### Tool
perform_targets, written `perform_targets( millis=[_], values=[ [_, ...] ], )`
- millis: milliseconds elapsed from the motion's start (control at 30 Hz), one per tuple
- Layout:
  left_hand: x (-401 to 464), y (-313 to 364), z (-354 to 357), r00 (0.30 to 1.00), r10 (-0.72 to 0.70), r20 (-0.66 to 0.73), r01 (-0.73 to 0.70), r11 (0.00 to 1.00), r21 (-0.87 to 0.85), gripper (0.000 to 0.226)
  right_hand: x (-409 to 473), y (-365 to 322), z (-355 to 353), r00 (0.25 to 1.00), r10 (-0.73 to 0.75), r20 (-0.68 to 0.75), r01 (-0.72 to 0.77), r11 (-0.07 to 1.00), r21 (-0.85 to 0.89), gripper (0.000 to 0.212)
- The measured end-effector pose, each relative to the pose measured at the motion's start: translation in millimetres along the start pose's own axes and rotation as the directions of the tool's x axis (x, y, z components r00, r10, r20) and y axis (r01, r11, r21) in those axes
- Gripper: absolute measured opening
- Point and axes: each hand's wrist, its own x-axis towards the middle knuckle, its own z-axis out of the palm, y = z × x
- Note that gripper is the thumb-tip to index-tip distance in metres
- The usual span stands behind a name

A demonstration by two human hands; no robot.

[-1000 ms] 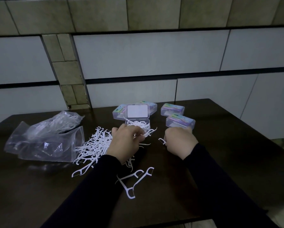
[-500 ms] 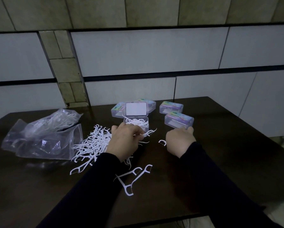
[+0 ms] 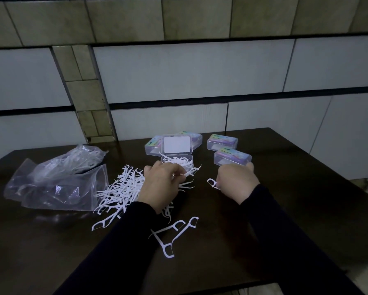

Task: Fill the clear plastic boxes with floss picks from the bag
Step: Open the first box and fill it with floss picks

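dim tiled wall ahead, dark glossy wooden table (image 3: pixel 296 188) under me, and i'm working in poor light. my left hand (image 3: pixel 160 186) is curled over the loose heap of white plastic floss picks (image 3: pixel 123 188), pinching a few picks at the fingertips just in front of the open clear plastic box (image 3: pixel 178 161), which already holds a tangle of picks, its lid (image 3: pixel 177 144) standing up behind. my right hand (image 3: pixel 235 180) is curled too, gripping one white pick (image 3: pixel 212 183) that pokes out on the thumb side. the crumpled clear plastic bag (image 3: pixel 57 184) lies off to the left, more picks inside. the risk, as i judge it: hooked ends snag each other, so a pinch could drag extras out and scatter them; picks already overhang the box rim, and could jam the lid. three strays (image 3: pixel 172 235) near my sleeves could get swept off the edge. the closed clear boxes with colourful labels (image 3: pixel 232 157) sit close by my right knuckles, easy to knock. their print is too small and blurred to read.
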Motion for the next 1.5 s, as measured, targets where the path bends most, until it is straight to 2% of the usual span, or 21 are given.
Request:
perform_targets(
  millis=[167, 400, 600, 700, 767, 933, 1100, 1233, 1367, 1433, 1500],
  values=[
    [1, -2, 0, 1.000, 0.019, -0.006, -0.018, 1.000, 0.021, 0.014, -8, 4, -6, 1.000, 0.005, 0.019, -0.006, 1.000, 0.005, 0.039],
    [1, 0, 4, 1.000, 0.015, 0.007, -0.015, 0.999, 0.038, 0.013, -7, -5, 7, 0.998, -0.056, 0.010, 0.057, 0.985, -0.160, 0.038],
    [1, 1, 4, 1.000, 0.015, 0.005, -0.015, 1.000, 0.018, 0.014, -4, -11, 14, 0.995, -0.103, -0.015, 0.101, 0.987, -0.124, 0.036],
    [1, 0, 3, 0.999, -0.008, -0.046, 0.004, 0.996, -0.091, 0.012, -5, -17, 14, 0.990, -0.134, -0.048, 0.127, 0.983, -0.134, 0.033],
    [0, 1, 1, 0.995, -0.054, -0.080, 0.037, 0.980, -0.197, 0.010, -5, -19, 13, 0.983, -0.138, -0.119, 0.124, 0.985, -0.123, 0.029],
    [4, -9, 0, 0.978, -0.181, -0.104, 0.107, 0.862, -0.496, 0.009, 2, -22, 8, 0.919, -0.139, -0.368, 0.171, 0.984, 0.055, 0.021],
    [11, -5, -13, 0.945, -0.310, -0.107, 0.100, 0.581, -0.808, 0.014, 21, -34, 7, 0.782, -0.151, -0.605, 0.306, 0.938, 0.162, 0.017],
    [23, -6, -19, 0.915, -0.398, -0.067, 0.110, 0.405, -0.908, 0.013, 39, -41, 7, 0.728, -0.168, -0.665, 0.378, 0.907, 0.186, 0.018],
    [37, -8, -17, 0.908, -0.417, -0.050, 0.115, 0.361, -0.925, 0.012, 55, -46, 10, 0.702, -0.206, -0.682, 0.408, 0.901, 0.149, 0.020],
    [44, -9, -14, 0.919, -0.391, -0.044, 0.121, 0.386, -0.914, 0.013, 60, -48, 10, 0.693, -0.221, -0.686, 0.436, 0.887, 0.154, 0.022],
    [48, -11, -10, 0.931, -0.362, -0.057, 0.124, 0.459, -0.880, 0.015, 65, -48, 10, 0.687, -0.232, -0.689, 0.453, 0.878, 0.155, 0.023]
  ],
)
